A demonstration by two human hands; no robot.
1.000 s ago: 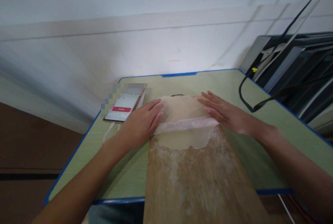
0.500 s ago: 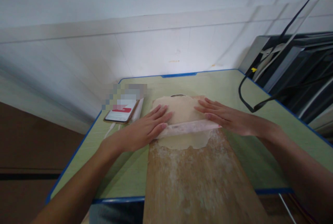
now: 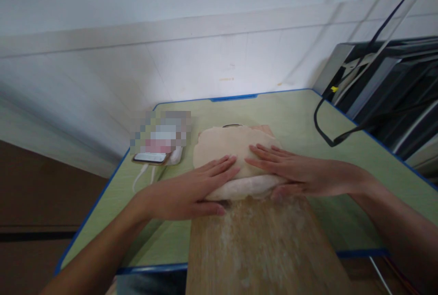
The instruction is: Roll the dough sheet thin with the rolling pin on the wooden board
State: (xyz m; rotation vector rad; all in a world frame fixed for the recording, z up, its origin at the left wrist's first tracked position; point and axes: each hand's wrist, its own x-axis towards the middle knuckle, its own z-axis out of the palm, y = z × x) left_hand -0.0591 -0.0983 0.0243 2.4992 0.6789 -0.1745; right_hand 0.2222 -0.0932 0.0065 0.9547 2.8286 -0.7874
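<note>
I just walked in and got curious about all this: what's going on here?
A person has both hands laid over a pale, dough-like sheet on a floury wooden board. The left hand and right hand sit at either end of a whitish roll along its near edge; whether anything is inside the roll can't be seen. A phone lies on the green table, beyond the left hand.

The dough (image 3: 229, 146) is cream; the board (image 3: 260, 249) brown, smudged white; the tabletop (image 3: 284, 110) pale green, edged blue.
</note>
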